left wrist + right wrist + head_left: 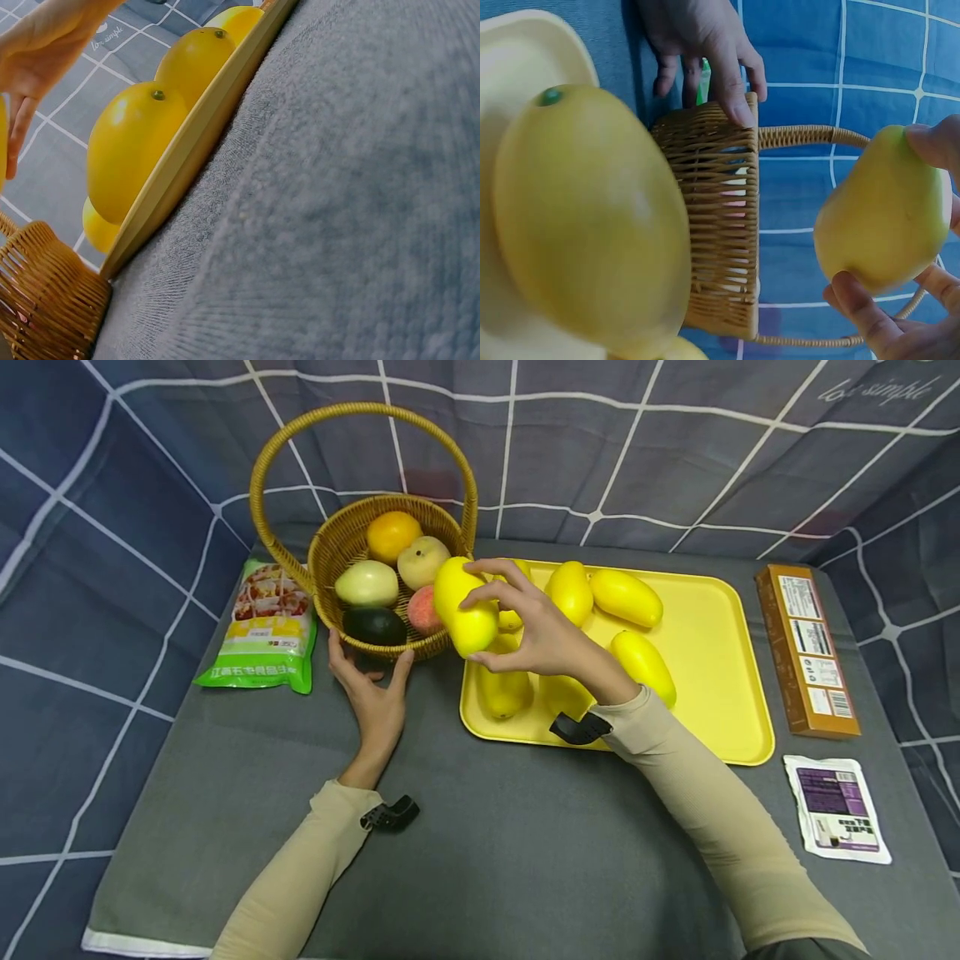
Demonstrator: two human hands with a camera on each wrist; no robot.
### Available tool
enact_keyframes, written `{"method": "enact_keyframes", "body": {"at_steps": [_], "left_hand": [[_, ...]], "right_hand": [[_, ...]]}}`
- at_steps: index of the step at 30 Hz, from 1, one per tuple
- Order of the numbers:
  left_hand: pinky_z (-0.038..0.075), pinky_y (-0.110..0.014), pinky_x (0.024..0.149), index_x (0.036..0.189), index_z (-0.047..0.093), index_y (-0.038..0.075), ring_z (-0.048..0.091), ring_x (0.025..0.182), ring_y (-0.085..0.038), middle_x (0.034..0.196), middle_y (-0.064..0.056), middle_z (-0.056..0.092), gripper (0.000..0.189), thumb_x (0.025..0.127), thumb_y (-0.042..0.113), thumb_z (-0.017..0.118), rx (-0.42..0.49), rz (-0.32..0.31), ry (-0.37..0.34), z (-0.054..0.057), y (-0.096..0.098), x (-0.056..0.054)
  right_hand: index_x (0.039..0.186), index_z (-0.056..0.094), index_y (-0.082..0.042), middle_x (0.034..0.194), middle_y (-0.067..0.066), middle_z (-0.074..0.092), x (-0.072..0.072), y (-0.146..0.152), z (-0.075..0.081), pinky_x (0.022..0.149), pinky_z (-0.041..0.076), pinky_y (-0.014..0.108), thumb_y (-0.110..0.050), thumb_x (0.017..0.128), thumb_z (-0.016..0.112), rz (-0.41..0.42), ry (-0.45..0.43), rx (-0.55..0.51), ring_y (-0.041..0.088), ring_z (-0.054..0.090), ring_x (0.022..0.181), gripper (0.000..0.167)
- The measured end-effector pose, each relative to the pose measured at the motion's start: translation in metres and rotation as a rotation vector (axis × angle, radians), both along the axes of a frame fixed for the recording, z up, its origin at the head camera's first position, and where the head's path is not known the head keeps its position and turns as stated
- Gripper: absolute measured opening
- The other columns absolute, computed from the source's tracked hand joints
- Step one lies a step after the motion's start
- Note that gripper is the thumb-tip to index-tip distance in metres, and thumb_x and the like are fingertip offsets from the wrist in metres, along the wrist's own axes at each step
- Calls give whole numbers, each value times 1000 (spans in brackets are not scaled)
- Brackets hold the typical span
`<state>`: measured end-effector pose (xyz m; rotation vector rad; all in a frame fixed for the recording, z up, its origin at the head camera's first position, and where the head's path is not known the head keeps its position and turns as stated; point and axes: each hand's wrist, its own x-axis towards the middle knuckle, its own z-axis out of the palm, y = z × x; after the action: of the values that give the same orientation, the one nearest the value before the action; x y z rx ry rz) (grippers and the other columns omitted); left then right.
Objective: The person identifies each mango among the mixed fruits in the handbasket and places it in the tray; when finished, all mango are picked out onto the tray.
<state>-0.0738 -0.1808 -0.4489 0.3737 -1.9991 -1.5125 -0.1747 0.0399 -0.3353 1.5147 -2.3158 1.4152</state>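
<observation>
My right hand [536,627] pinches a yellow mango [885,210] between thumb and fingers, lifted beside the right rim of the wicker basket [348,522]. My left hand [371,706] touches the basket's near side, thumb and fingers spread along the rim. Inside the basket lie an orange [393,536], a round pale fruit [423,562], a pale green oval fruit [367,583], a dark green avocado-like fruit [375,626] and a reddish peach [424,611]. Several more mangoes [626,597] lie on the yellow tray [720,693], some partly hidden by my right hand and arm.
A green snack bag [262,635] lies left of the basket. Right of the tray are a brown box [808,652] and a white and purple packet [838,810]. The basket's tall handle [363,410] arches above it, and a checked cloth [562,452] hangs behind.
</observation>
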Motion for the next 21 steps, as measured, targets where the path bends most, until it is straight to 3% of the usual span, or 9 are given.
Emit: {"method": "enact_keyframes", "body": {"at_steps": [5,15,18,21], "left_hand": [[38,-36,86,158,6,18,23,144,-20,161,1,7,95,90,30,72,11,-1,3,0,0,1],[38,-38,86,158,7,17,24,143,-21,161,1,8,95,90,28,73,9,4,16,-1,1,2],[38,-38,86,158,8,17,24,143,-21,161,1,8,95,90,29,73,7,7,14,0,1,1],[39,-38,86,158,8,18,24,143,-20,161,1,8,95,89,29,73,3,11,14,-1,1,1]], "right_hand": [[118,62,-12,146,9,41,2,10,-5,104,40,35,-16,72,84,-3,17,-14,22,39,135,51],[126,61,-15,151,5,37,3,36,-6,112,33,39,-14,72,83,-101,5,14,20,35,140,58],[123,63,-7,148,15,38,8,44,6,111,34,43,-4,71,81,-129,-4,-6,29,36,139,55],[119,62,0,145,23,38,13,52,16,106,38,39,4,69,80,-164,-14,-7,35,37,137,53]]}}
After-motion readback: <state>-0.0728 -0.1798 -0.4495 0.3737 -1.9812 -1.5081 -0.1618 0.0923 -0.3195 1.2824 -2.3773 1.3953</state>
